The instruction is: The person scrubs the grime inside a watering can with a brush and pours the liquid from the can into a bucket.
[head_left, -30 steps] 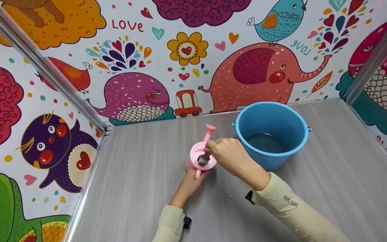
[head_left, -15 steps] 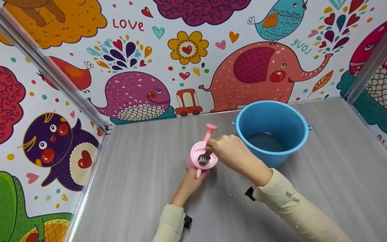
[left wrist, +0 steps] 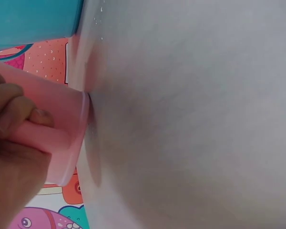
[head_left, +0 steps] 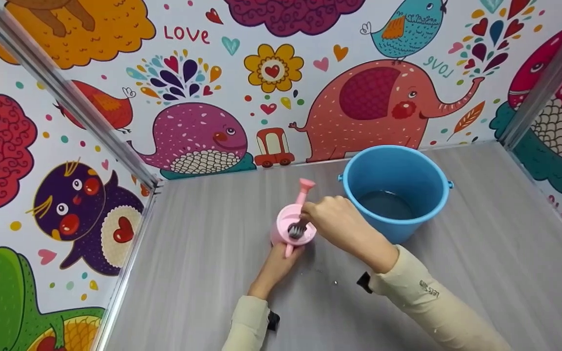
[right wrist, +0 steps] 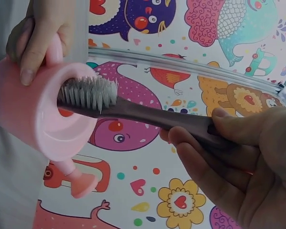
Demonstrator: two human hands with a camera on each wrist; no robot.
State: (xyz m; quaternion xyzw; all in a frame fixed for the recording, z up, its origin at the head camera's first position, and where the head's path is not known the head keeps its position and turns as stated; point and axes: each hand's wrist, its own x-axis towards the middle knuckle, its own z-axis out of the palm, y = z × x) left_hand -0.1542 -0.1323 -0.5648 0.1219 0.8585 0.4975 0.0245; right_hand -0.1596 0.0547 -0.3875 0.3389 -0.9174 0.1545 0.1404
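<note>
A small pink watering can stands near the middle of the table, its spout with a flared rose pointing toward the back wall. My left hand grips the can's handle, fingers wrapped round it in the left wrist view. Between thumb and fingers, my right hand pinches the dark handle of a brush. Its grey bristles face upward in the right wrist view, and the tip of the head reaches into the can's round opening. The inside of the can is mostly hidden.
A blue bucket with some water at its bottom stands right of the can, close behind my right forearm. Water drops lie on the grey table. Printed wall panels with metal edge strips border the table.
The head view has shifted slightly. Both hands keep their hold on the can and the brush, and the brush head has moved only a little at the opening.
</note>
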